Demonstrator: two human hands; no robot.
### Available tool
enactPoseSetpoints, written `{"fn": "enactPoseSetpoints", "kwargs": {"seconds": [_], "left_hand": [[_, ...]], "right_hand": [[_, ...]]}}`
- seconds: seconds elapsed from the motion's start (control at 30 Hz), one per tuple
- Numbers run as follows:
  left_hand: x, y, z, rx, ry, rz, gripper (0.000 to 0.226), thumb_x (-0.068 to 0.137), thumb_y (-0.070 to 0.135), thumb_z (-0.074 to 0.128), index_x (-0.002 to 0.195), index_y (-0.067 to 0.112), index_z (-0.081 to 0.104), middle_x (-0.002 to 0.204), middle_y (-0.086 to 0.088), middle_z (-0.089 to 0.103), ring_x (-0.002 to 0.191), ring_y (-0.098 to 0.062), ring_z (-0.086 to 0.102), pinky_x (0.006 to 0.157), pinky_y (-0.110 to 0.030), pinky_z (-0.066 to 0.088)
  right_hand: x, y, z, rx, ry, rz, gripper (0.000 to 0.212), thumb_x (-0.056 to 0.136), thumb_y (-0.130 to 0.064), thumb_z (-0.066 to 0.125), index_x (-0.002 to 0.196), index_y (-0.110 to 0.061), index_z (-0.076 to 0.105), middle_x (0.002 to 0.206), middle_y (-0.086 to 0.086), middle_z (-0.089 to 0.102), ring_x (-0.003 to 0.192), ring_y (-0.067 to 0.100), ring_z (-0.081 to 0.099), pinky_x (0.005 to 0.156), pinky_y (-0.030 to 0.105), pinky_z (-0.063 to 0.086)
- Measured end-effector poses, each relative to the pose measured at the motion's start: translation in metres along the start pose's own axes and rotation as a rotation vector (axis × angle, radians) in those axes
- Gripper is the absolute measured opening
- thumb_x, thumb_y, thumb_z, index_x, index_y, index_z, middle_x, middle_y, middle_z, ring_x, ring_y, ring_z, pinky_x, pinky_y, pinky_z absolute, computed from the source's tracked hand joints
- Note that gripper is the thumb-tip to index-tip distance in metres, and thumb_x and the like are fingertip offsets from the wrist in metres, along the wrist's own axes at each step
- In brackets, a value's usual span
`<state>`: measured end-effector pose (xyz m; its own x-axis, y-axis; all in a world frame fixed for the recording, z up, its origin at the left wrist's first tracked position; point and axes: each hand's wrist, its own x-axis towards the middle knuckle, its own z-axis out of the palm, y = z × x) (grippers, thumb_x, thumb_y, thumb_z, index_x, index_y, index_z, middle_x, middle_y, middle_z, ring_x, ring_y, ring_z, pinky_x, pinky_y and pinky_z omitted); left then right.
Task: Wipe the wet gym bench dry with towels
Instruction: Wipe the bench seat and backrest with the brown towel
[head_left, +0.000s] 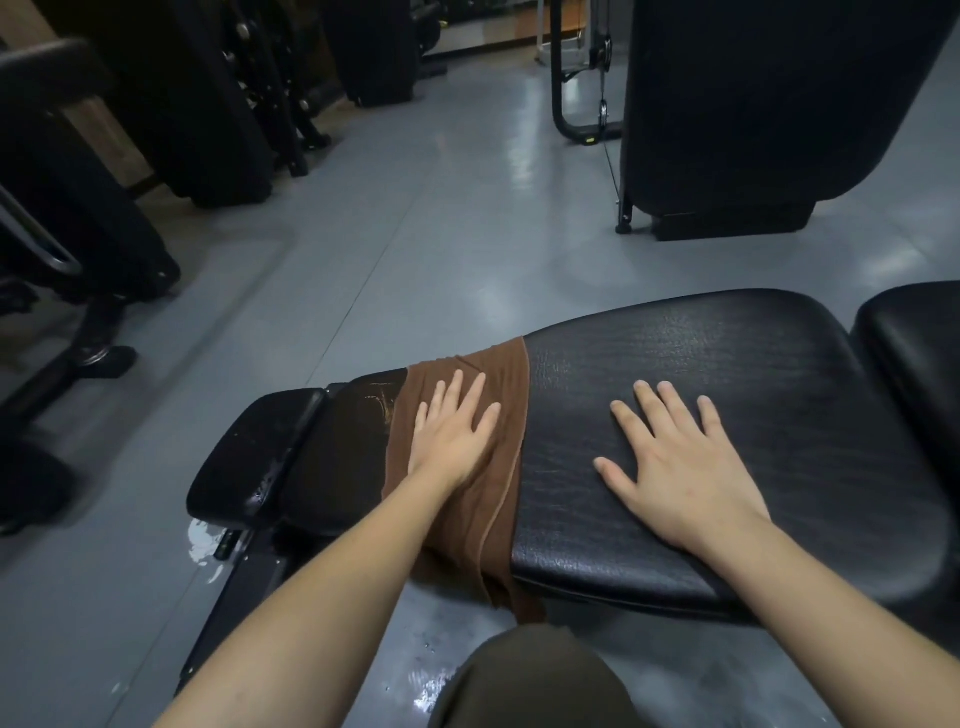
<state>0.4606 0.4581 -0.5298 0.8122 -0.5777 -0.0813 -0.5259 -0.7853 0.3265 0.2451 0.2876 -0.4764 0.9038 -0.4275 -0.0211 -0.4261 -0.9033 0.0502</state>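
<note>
A black padded gym bench (779, 374) runs across the lower half of the head view. A brown towel (498, 499) lies draped across it near its left part, hanging over the near edge. My left hand (454, 431) presses flat on the towel with fingers straight. My right hand (675, 467) rests flat and spread on the bare bench pad, to the right of the towel. Left of the towel the pad looks glossy and wet (353, 447), and the small end pad (254, 457) carries water drops.
Water puddles shine on the grey floor (208, 545) under the bench's left end and near my knee (530, 675). Black gym machines stand at the left (78, 218) and at the back right (753, 104). Another black pad (914, 353) adjoins the bench at the right edge.
</note>
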Motion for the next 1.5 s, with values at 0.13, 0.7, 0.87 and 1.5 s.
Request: {"fn": "enactPoseSetpoints", "kwargs": {"seconds": [0.13, 0.7, 0.87, 1.5], "left_hand": [[-0.035, -0.003, 0.001, 0.002, -0.005, 0.106, 0.059, 0.104, 0.059, 0.021, 0.160, 0.043, 0.008, 0.170, 0.012, -0.005, 0.156, -0.014, -0.009, 0.127, -0.040, -0.002], [-0.024, -0.061, -0.012, 0.015, -0.050, 0.400, 0.057, 0.103, 0.062, 0.027, 0.157, 0.050, 0.017, 0.167, 0.024, 0.003, 0.155, -0.003, -0.004, 0.127, -0.034, 0.003], [0.004, -0.066, -0.011, 0.018, -0.021, 0.240, 0.057, 0.103, 0.061, 0.029, 0.157, 0.047, 0.019, 0.168, 0.020, 0.006, 0.156, -0.009, 0.001, 0.127, -0.039, 0.006], [-0.037, -0.048, -0.001, 0.003, 0.019, 0.029, 0.052, 0.107, 0.052, 0.018, 0.158, 0.048, 0.009, 0.168, 0.019, -0.001, 0.156, -0.012, -0.005, 0.127, -0.038, 0.000]], "right_hand": [[0.000, -0.001, -0.002, -0.013, -0.013, 0.004, 0.086, 0.088, -0.068, 0.000, 0.160, -0.023, 0.017, 0.169, 0.008, 0.007, 0.155, 0.027, -0.001, 0.124, 0.052, 0.004], [0.001, -0.001, 0.003, -0.049, 0.002, 0.009, 0.085, 0.090, -0.068, 0.005, 0.158, -0.022, 0.027, 0.167, 0.009, 0.017, 0.155, 0.028, 0.008, 0.123, 0.054, 0.011], [0.002, -0.001, 0.005, -0.056, -0.006, 0.009, 0.085, 0.089, -0.068, 0.004, 0.158, -0.022, 0.025, 0.167, 0.009, 0.015, 0.155, 0.028, 0.007, 0.123, 0.054, 0.009], [-0.002, -0.003, -0.007, -0.051, -0.062, -0.097, 0.084, 0.087, -0.068, -0.004, 0.159, -0.032, 0.016, 0.169, 0.002, 0.008, 0.156, 0.024, 0.001, 0.124, 0.052, 0.005]]}}
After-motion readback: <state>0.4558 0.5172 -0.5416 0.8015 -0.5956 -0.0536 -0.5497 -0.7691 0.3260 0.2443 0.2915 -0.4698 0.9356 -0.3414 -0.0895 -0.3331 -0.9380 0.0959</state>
